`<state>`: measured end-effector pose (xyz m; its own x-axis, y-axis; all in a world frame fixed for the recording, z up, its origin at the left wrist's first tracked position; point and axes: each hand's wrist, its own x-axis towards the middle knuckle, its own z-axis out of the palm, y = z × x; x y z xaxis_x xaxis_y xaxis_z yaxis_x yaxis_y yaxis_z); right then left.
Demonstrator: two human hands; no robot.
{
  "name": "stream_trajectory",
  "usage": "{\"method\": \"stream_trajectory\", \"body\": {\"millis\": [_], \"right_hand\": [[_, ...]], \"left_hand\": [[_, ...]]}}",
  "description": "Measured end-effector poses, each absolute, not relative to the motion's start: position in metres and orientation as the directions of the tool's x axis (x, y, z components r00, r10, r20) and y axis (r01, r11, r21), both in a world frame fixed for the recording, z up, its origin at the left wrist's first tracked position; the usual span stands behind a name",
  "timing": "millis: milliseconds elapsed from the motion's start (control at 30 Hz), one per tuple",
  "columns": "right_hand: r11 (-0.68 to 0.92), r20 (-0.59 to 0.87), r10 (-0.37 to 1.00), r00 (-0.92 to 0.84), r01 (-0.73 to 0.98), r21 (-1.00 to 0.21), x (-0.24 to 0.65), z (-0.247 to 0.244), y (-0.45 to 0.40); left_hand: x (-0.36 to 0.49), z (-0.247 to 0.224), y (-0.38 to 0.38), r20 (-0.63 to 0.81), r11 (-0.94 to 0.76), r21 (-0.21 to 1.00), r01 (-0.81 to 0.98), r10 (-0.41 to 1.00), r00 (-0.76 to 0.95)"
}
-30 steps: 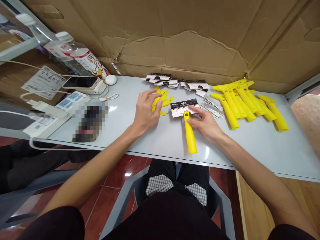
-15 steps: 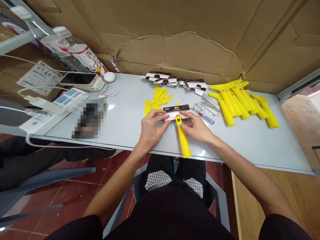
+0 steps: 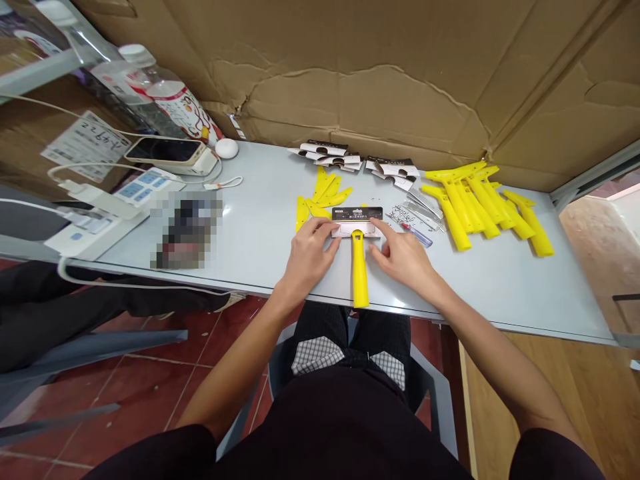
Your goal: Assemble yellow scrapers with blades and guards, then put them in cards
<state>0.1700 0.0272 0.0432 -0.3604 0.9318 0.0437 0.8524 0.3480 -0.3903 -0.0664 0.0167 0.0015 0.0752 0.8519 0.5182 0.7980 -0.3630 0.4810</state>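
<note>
- two bare hands flanked a yellow handle and the printed card at its head, near the front edge of the table.
- the left hand was at the card's left end, its thumb and forefinger bent toward each other with a narrow gap between them.
- the right hand was at the card's right end, forefinger up by the card and thumb lower down near the handle, the space between them somewhat wider.
- from this angle i could not tell whether either hand gripped the card or only touched it.
- the handle pointed back toward the person, its lower end close to the table's front edge; the card, black along the top and white below, sat crosswise above it.
- beyond the left hand, several flat yellow pieces lay fanned out.
- near the right hand were a screwdriver, a scatter of small metal bits and some thin metal strips.
- farther back, folded cards lay in two clusters before a cardboard sheet.
- to the right, yellow t-shaped tools overlapped in a row.
- well to the left were a power strip, a phone and plastic bottles.
</note>
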Motion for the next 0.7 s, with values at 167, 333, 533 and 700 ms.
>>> {"method": "stream_trajectory", "body": {"millis": [167,333,533,700], "right_hand": [[0.439,0.226,0.885,-0.406,0.891,-0.117,0.188,0.026,-0.016],[0.455,0.139,0.883,-0.448,0.890,-0.024,0.194,0.009,-0.037],[0.433,0.113,0.896,-0.429,0.901,-0.016,0.189,0.009,-0.036],[0.440,0.123,0.893,-0.433,0.898,-0.033,0.190,0.006,-0.036]], "left_hand": [[-0.066,-0.003,-0.018,0.508,-0.342,0.422,0.840,0.856,0.094],[-0.057,-0.007,-0.047,0.337,-0.353,0.252,0.901,0.905,0.260],[-0.046,-0.001,-0.056,0.209,-0.290,0.177,0.940,0.945,0.252],[-0.029,0.011,-0.050,0.149,-0.189,0.198,0.962,0.976,0.161]]}}
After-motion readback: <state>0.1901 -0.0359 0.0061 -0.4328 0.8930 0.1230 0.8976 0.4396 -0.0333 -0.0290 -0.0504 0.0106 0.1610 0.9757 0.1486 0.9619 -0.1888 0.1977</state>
